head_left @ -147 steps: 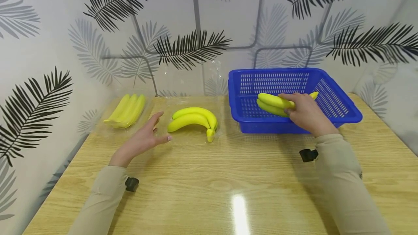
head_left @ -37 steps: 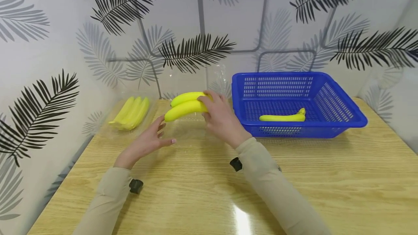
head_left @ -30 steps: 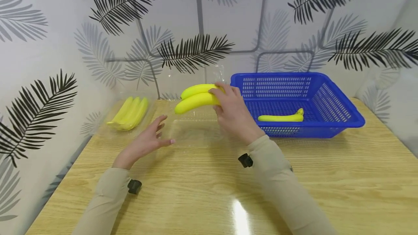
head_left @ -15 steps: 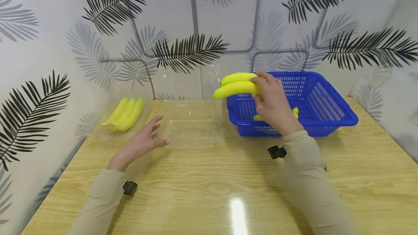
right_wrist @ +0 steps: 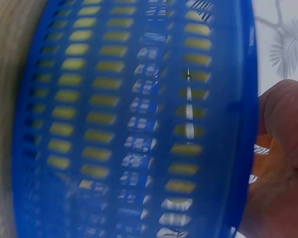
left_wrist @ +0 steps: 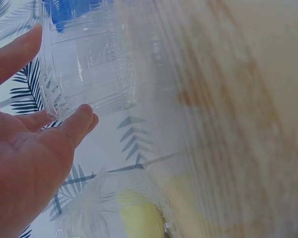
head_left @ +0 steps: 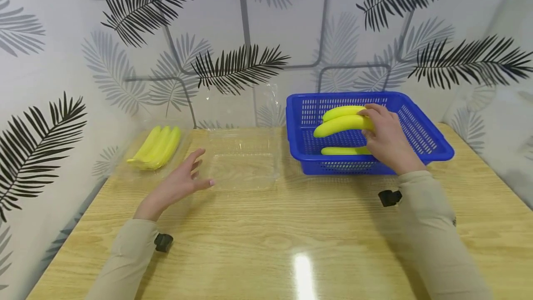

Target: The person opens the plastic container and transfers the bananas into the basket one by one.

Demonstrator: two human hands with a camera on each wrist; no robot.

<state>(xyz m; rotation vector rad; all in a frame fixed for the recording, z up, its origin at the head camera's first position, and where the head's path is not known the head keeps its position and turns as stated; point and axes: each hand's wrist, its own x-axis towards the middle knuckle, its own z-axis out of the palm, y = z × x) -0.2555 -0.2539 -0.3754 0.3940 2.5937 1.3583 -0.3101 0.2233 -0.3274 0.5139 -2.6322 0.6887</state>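
Observation:
My right hand [head_left: 387, 140] grips a bunch of yellow bananas [head_left: 343, 126] by its right end. Two bananas stick out to the left, above the floor of the blue plastic basket [head_left: 308, 163]. Below them another yellow banana [head_left: 343, 151] lies in the basket, partly hidden by the hand. In the right wrist view the basket wall [right_wrist: 164, 119] hides the bananas except through its slots. My left hand [head_left: 175, 186] has its fingers spread at the left side of a clear plastic box [head_left: 245, 170] with a raised lid. Whether the fingertips touch the box, I cannot tell.
A second clear plastic box [head_left: 125, 168] with several bananas [head_left: 158, 147] stands at the far left. Everything rests on a wooden table [head_left: 250, 235], close against a wall [head_left: 287, 27] with a leaf pattern.
My right hand, earlier in the basket with other bananas, has carried the bunch from the middle clear box rightward and lowered it into the basket. My left hand has stayed by the box.

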